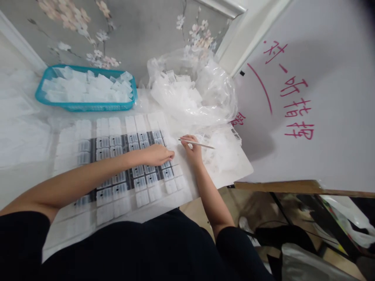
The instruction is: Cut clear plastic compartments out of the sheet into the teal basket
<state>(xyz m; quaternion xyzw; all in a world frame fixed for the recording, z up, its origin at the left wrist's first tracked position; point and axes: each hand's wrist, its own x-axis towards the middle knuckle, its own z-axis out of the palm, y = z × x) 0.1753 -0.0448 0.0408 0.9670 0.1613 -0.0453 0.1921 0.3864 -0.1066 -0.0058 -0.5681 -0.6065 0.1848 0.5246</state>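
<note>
A person in a dark short-sleeved top is working at a white table (189,192), where small clear cases (140,182) are lying in rows, dark bands showing among them. The left hand (158,155) is reaching across the cases, its fingers curling down near their right end; whether they are gripping anything, the view is not telling. Just right of the cases, the right hand (192,152) is pinching a thin white stick (206,146), its dark tip pointing toward the cases. Beyond the cases, a blue basket (98,105) is holding a heap of translucent pieces; beyond their right end, a clear bag (218,84) is holding more. Well right of the cases, a white board (336,74) is bearing red writing (297,108).
</note>
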